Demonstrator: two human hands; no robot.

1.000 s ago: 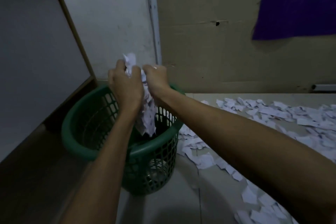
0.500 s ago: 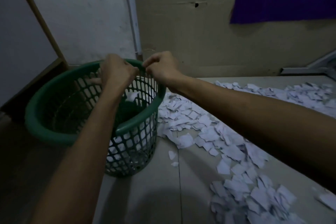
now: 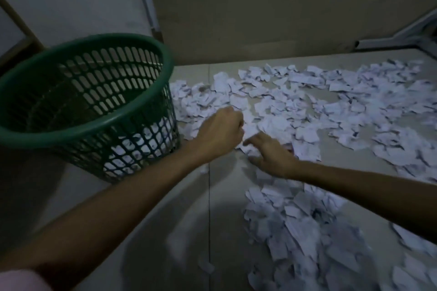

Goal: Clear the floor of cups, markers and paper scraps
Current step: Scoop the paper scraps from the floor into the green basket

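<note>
White torn paper scraps cover the floor to the right and in front of me in a wide litter. A green mesh basket stands at the left, with scraps showing through its lower wall. My left hand is low over the scraps just right of the basket, its fingers curled under; what they enclose is hidden. Close to its right, my right hand lies with spread fingers touching a small clump of scraps.
A beige wall closes the floor at the back, with a white pipe running down it behind the basket. A pale metal frame sits at the back right. Wooden furniture stands at the far left.
Both hands let a bundle of scraps fall into the basket, then left its rim and came down to the right onto the scraps on the floor. The view turned right and down.
</note>
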